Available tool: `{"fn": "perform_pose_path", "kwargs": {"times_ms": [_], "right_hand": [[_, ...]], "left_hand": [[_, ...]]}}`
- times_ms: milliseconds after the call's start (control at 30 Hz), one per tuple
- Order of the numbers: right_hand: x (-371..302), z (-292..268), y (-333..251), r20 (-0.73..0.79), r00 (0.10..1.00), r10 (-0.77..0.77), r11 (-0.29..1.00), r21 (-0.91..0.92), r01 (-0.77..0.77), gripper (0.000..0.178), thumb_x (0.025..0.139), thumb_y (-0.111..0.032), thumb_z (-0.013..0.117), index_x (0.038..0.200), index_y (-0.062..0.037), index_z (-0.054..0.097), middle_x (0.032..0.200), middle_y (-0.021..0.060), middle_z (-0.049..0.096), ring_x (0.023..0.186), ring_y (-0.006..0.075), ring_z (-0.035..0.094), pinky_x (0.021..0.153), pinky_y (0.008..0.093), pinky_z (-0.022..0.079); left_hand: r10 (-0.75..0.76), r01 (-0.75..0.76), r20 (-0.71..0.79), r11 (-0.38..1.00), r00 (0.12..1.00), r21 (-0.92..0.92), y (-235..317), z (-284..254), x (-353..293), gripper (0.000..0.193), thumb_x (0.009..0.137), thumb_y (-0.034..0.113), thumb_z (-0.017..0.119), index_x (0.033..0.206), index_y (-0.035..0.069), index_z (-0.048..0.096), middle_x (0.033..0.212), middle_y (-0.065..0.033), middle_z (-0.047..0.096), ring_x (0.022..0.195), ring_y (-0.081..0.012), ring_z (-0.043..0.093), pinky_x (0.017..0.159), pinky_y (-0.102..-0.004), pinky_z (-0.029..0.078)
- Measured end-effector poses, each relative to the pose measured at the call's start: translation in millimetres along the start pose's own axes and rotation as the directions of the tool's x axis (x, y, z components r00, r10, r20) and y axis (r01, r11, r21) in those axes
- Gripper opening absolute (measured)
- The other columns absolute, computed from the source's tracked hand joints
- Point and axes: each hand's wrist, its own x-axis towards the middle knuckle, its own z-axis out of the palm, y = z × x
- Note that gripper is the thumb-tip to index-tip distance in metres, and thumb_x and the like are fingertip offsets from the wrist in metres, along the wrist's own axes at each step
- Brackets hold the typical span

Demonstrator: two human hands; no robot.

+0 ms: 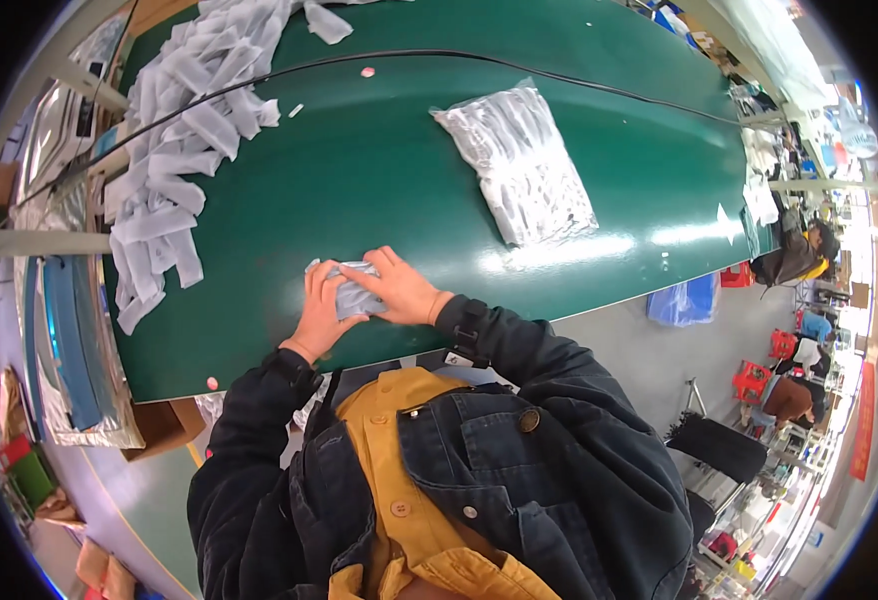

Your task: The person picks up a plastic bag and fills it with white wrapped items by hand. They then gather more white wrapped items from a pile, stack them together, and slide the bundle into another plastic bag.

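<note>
Near the front edge of a green table [359, 180], my left hand [321, 310] and my right hand [402, 288] are closed around a small bundle of pale grey plastic sleeves [357, 296]. My left fingers grip its left side; those of my right hand lie over its top and right side, hiding part of it. What the sleeves contain is too small to tell. At the far left spreads a heap of similar whitish sleeves [184, 130]. Beyond my right hand lies a large clear bag [524, 165] packed with rows of them.
A black cable [439, 53] stretches across the table's far part. A metal post [49, 242] stands at the left edge. Right of the table are a blue plastic-covered bin [684, 300], a black chair [719, 447] and, farther off, a seated person [794, 398].
</note>
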Motion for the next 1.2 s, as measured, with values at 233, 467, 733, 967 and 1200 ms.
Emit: {"fn": "perform_pose_path", "kwargs": {"times_ms": [233,467,733,967,1200], "right_hand": [[-127,-67,10,-0.091,0.955,0.283,0.955,0.121,-0.271,0.08,0.071,-0.025,0.083,0.143,-0.0132,0.048,0.12,0.0252,0.047,0.111,0.0434,0.049,0.096,0.0468,0.044],[-304,-167,32,-0.432,0.613,0.661,0.728,0.173,-0.663,0.087,0.068,-0.021,0.086,0.145,-0.0142,0.046,0.115,0.0178,0.048,0.107,0.0362,0.053,0.094,0.0438,0.046],[-300,-165,72,-0.409,0.659,0.632,0.745,0.086,-0.661,0.09,0.064,-0.014,0.087,0.145,-0.0158,0.046,0.119,0.0172,0.048,0.109,0.0364,0.053,0.093,0.0422,0.047],[-179,-163,144,-0.681,0.648,0.341,0.825,-0.114,-0.554,0.077,0.069,-0.022,0.084,0.136,-0.0054,0.049,0.118,0.0236,0.051,0.108,0.0411,0.053,0.089,0.0451,0.047],[-144,-160,185,-0.753,0.65,0.106,0.695,-0.411,-0.59,0.091,0.068,-0.052,0.082,0.126,0.011,0.051,0.122,0.0302,0.057,0.115,0.0457,0.053,0.099,0.0498,0.041]], "left_hand": [[0.212,-0.139,0.173,0.923,0.962,-0.36,85,50,70,0.064,0.079,0.034,0.076,0.128,0.004,0.048,0.138,-0.0207,0.04,0.13,-0.0435,0.036,0.112,-0.0509,0.029],[0.336,-0.337,0.028,0.939,0.942,0.065,201,130,173,0.046,0.081,0.025,0.071,0.119,0.006,0.055,0.116,-0.0121,0.051,0.116,-0.0353,0.047,0.097,-0.0522,0.036],[0.253,-0.252,0.047,0.967,0.966,-0.025,194,172,214,0.015,0.085,0.01,0.064,0.095,0.003,0.057,0.087,-0.0104,0.055,0.085,-0.0345,0.058,0.077,-0.0451,0.046],[0.294,-0.297,-0.042,0.946,0.955,-0.133,215,158,221,0.008,0.084,0.006,0.061,0.091,0.003,0.059,0.087,-0.0152,0.057,0.083,-0.0371,0.058,0.074,-0.0441,0.049],[0.225,-0.205,0.068,0.953,0.972,-0.222,219,183,221,0.013,0.084,0.009,0.06,0.096,0.004,0.062,0.096,-0.0157,0.059,0.09,-0.0366,0.062,0.08,-0.0446,0.052]]}}
